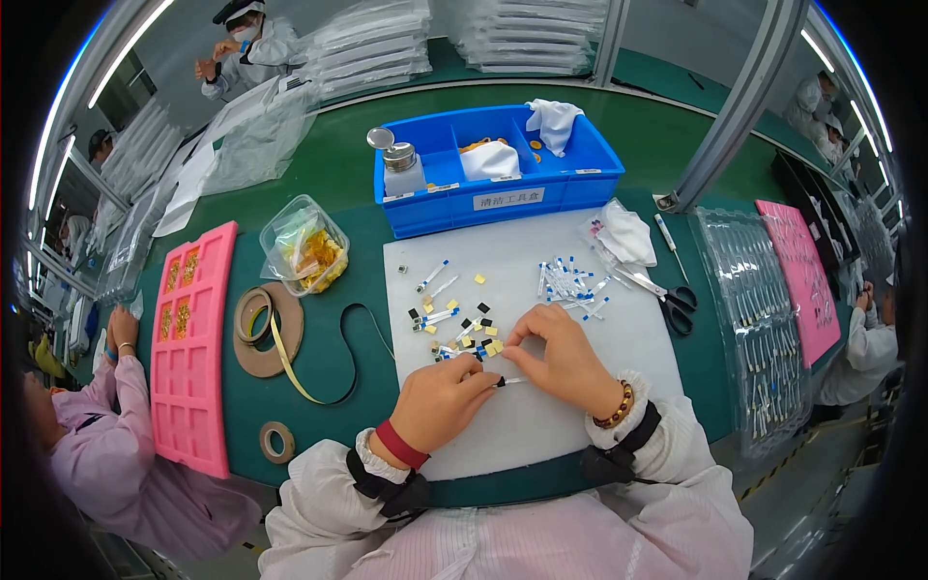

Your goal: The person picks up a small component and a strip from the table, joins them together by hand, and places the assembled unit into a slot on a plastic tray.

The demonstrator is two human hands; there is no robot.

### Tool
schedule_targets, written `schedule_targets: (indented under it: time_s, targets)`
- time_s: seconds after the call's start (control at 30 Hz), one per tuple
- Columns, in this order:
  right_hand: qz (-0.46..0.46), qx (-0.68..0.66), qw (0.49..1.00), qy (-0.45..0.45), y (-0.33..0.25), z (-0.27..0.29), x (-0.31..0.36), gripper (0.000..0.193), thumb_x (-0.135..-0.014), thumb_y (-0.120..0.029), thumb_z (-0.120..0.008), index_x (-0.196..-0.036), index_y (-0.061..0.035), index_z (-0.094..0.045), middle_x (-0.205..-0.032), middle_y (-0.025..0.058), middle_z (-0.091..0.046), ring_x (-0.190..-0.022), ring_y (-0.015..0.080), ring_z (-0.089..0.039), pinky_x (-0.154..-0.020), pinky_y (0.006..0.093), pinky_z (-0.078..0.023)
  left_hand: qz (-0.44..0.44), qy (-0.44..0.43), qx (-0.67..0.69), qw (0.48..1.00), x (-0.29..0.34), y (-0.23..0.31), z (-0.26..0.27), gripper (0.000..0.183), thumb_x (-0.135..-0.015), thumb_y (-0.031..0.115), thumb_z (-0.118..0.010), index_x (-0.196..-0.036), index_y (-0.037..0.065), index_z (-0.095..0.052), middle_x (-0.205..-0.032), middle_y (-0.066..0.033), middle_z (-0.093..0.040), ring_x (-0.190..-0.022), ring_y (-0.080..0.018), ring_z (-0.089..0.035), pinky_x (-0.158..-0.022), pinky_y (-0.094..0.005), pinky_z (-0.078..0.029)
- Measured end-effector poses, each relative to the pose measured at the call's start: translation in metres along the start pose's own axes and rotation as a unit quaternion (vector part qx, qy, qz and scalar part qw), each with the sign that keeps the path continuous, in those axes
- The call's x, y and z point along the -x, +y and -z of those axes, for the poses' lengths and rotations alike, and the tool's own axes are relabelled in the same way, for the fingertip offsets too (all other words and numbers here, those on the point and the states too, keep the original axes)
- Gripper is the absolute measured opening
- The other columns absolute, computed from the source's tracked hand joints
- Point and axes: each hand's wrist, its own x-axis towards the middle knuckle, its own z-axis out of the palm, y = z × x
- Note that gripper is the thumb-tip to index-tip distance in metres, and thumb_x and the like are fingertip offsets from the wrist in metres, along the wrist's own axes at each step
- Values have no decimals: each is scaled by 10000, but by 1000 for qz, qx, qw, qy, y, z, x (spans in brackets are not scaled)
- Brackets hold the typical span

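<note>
In the head view, a small black-ended strip [512,380] is held low over the white mat [541,435], between the two hands; its dark end is pinched by the grip of the left hand [443,398], apparently so that the pale length is left exposed towards the right; the grip of the right hand [561,356] is brought in close, thumb and forefinger curled together, but whether anything is caught between them cannot be told.

Loose strips [570,280] are heaped beyond the right hand and small yellow and black squares [480,278] are scattered ahead of the left, probably so that both are reached without the arms being stretched; against the pale mat, such tiny pieces are presumably seen more easily than on the green tabletop [319,435].

Scissors [680,300] are laid at the mat's right edge, handles outward, within easy reach; the blue box [435,217] is set behind, and rolled tape [266,329] is kept to the left, seemingly so that the middle is left for handwork.
</note>
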Motion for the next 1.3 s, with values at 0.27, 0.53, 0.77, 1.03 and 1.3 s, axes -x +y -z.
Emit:
schedule_targets:
  time_s: [0.27, 0.53, 0.77, 1.03, 1.3]
  targets:
    - [-5, -18, 1000, 9, -2, 4, -1, 109, -834, -111, -771, -874, -70, -678, -901, 77, -658, -929, 266, -573, -842, 371, -445, -71, 0, -98, 993, -3, -2, -9, 140, -820, 149, -760, -947, 132, -705, -843, -18, -580, -696, -186, -631, -596, -339, -511]
    - [-39, -165, 985, -34, -14, 14, -6, 184, -895, -163, -717, -1017, -25, -702, -925, 86, -680, -831, 195, -613, -759, 314, -480, 149, 83, 158, 973, -2, 2, -7, 52, -913, 50, -707, -962, 34, -714, -879, -73, -642, -641, -181, -622, -587, -269, -492]
    - [47, -117, 992, -32, -15, 10, -1, 201, -856, -187, -775, -975, -44, -697, -866, 67, -687, -839, 193, -618, -744, 311, -493, 200, 155, 258, 932, -3, 1, -7, 49, -920, 4, -691, -963, -16, -703, -869, -59, -628, -680, -90, -581, -604, -223, -448]
    - [28, -192, 981, -25, -8, 1, 1, 161, -861, -162, -776, -938, -40, -705, -852, 51, -679, -778, 143, -619, -727, 284, -497, 194, 148, 278, 929, -1, 2, -12, 28, -932, -3, -670, -942, -28, -679, -872, -52, -615, -732, -91, -577, -619, -222, -440]
    - [2, -262, 965, -29, -15, -1, 2, 114, -901, -142, -718, -942, -38, -697, -855, 26, -688, -778, 95, -615, -719, 258, -489, 185, 147, 291, 927, 4, 0, -16, 38, -951, 1, -648, -958, -36, -651, -856, -18, -570, -697, -71, -560, -611, -202, -418]
